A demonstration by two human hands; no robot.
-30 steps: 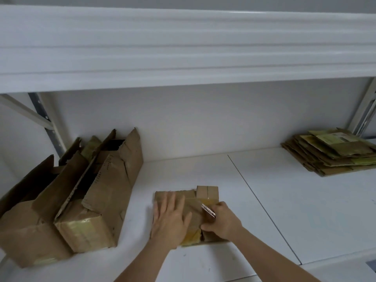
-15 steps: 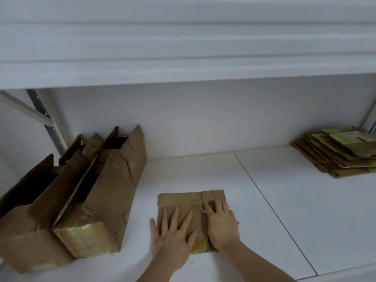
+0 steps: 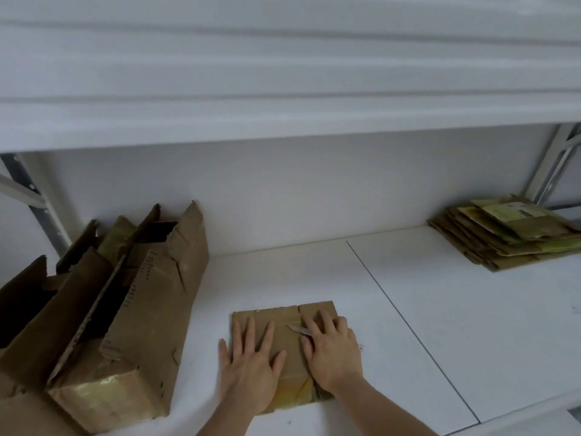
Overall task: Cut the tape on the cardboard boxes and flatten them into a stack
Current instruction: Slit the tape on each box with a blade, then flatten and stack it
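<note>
A small brown cardboard box [image 3: 279, 316] lies flattened on the white shelf surface [image 3: 440, 325], with yellowish tape at its near end. My left hand [image 3: 251, 363] presses on its left half, fingers spread and straight. On the right half rests my right hand [image 3: 333, 354], which keeps a small metal knife [image 3: 298, 329] pinched between thumb and forefinger; the blade points left over the cardboard. A stack of flattened boxes [image 3: 509, 237] sits at the back right.
Several opened, still upright cardboard boxes [image 3: 141, 309] crowd the left side, flaps sticking up. An upper shelf [image 3: 283, 89] overhangs the work area. Metal uprights stand at the left [image 3: 41, 212] and right [image 3: 553, 171] corners.
My right hand went from a fist around the knife to lying flat on the box. The left hand slid nearer on the cardboard, and the box now lies flatter.
</note>
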